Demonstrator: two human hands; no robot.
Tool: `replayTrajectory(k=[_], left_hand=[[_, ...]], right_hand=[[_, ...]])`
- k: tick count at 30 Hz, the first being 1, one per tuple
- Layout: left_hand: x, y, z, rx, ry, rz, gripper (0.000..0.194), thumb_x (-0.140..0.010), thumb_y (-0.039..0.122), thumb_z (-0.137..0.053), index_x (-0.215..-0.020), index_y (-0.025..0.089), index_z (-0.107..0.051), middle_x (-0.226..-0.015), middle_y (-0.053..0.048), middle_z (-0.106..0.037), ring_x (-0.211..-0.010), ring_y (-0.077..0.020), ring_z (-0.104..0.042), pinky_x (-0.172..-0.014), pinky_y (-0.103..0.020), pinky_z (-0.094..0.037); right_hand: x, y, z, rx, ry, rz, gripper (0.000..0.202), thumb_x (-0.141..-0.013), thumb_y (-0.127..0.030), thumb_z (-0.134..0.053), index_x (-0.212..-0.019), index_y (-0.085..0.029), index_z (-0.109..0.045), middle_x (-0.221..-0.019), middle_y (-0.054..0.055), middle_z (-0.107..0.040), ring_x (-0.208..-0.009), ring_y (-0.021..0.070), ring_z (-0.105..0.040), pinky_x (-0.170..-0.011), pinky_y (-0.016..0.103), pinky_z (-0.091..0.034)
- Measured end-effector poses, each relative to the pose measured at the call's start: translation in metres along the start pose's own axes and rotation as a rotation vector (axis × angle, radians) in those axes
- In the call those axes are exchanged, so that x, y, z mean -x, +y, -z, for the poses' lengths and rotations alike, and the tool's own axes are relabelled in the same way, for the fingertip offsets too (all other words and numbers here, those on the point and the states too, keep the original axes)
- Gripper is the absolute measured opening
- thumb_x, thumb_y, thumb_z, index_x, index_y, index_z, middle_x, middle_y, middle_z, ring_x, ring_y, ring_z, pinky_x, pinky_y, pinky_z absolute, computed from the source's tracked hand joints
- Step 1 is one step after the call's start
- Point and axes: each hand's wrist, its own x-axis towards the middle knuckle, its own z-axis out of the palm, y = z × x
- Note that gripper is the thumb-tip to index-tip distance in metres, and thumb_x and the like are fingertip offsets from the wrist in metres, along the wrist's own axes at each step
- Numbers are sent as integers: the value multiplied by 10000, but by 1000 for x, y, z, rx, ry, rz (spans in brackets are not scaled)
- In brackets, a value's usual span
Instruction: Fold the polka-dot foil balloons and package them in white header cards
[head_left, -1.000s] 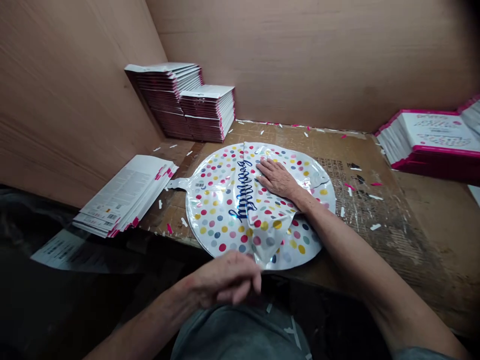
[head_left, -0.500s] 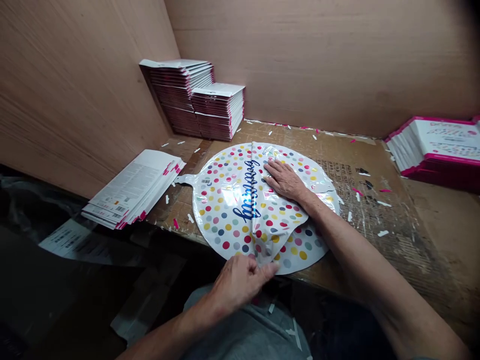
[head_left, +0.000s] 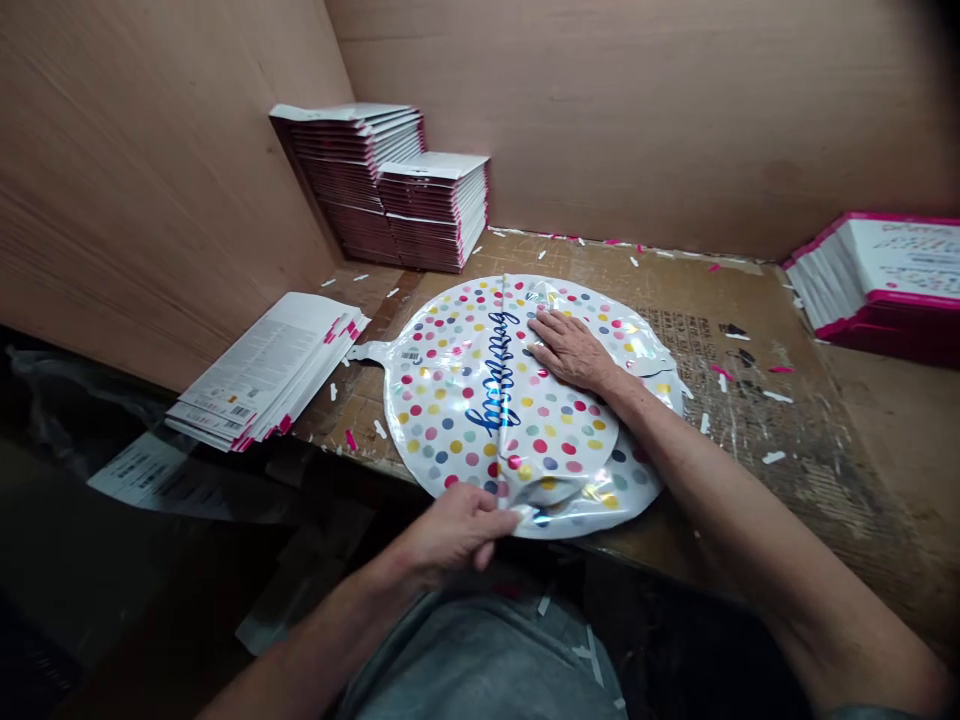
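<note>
A flat, round foil balloon (head_left: 442,400) with coloured dots and blue lettering lies on the cardboard-covered bench, its tail pointing left. A fold line runs down its middle, and a layer is folded along it over the right half. My left hand (head_left: 469,525) pinches the near edge of the balloon at the fold, between thumb and fingers. Flat on the upper right part of the balloon rests my right hand (head_left: 574,350), fingers stretched out and pressing on the foil.
Flat white-and-pink packets (head_left: 262,370) lie fanned at the left. Tall stacks of packets (head_left: 435,210) stand in the back corner, and another pile (head_left: 892,280) sits at the right. Paper scraps dot the cardboard (head_left: 810,480). Wooden panels (head_left: 637,120) close the back and left side.
My left hand has shifted slightly left and closed on the balloon's near edge. The folded layer lies flatter and smoother. My right hand stays in about the same place on the foil.
</note>
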Motion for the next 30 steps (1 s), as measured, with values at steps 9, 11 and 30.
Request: replayTrajectory(k=[9,11,30], left_hand=[[-11,39,76,-746,656,-281,520,-891,585,-492,-1121,163,-690,-989,-108,-735,-880,-240,-676,-744,-296,-493],[-44,48,95,-988,874,-358,615,-937,536,-418,-1388,129,-516,-1401,-183,-560,-1277,-338,-522,-1033,-429,-408],[-25,56,19,38,139,-54,307,-703,423,-669,-604,173,-521,-474,59,-457,-399,-58,-329,-414,-205,-212]], right_hand=[[-5,1,-3,58,29,-50,605,-1015,-489,-254,-1478,-145,-436,-1569,133,-367,-1450,315,-315,-1160,490,-282],[-7,1,-3,78,46,-52,594,-1017,-490,-248,-1467,-158,-449,-1564,132,-376,-1441,316,-335,-1151,497,-297],[-14,4,-1,80,55,-127,564,-1015,-444,-258,-1439,-146,-479,-1545,139,-408,-1414,327,-369,-1136,501,-303]])
